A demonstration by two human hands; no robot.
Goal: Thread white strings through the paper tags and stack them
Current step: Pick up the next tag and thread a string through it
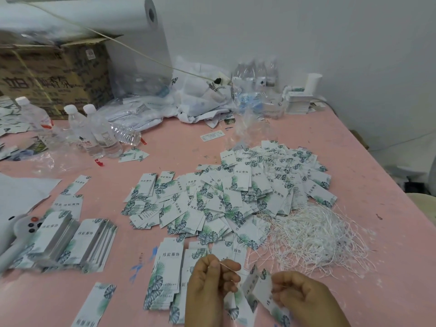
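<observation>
Two neat leaning stacks of leaf-print tags (pixel 70 241) near left on the pink table (pixel 377 185). Left hand (pixel 210 286) pinching a thin white string (pixel 227 264), right hand (pixel 304 296) gripping a couple of flat paper tags (pixel 259 286) just between. Big loose tag heap (pixel 236 197) beyond, tangled string pile (pixel 316 239) far right.

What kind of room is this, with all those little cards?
Probably a small packing workshop: a big pile of paper tags beside loose white strings on a pink table, with a cardboard box behind.
</observation>
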